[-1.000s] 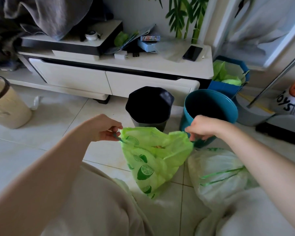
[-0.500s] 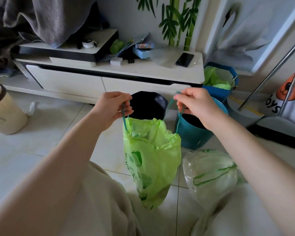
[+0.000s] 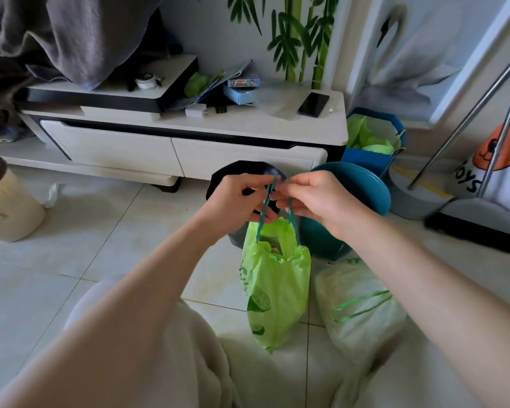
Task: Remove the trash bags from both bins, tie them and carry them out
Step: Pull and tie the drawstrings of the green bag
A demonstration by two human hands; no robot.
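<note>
Before bins: green bag hangs vertical (mouth up), hands pinching drawstrings.

Your hands pinch 2 teal drawstrings of a lime-green bag printed with dark green lime slices. Beside it on the pale grey-white tiled floor lies a translucent white bag with green drawstrings. Behind your hands you see a black bin and a teal bin. A blue bin further back holds more lime-green plastic. The counter is white with black trim, and the wall above it carries a green bamboo pattern. At the left stands a beige bin with a dark brown rim.
</note>
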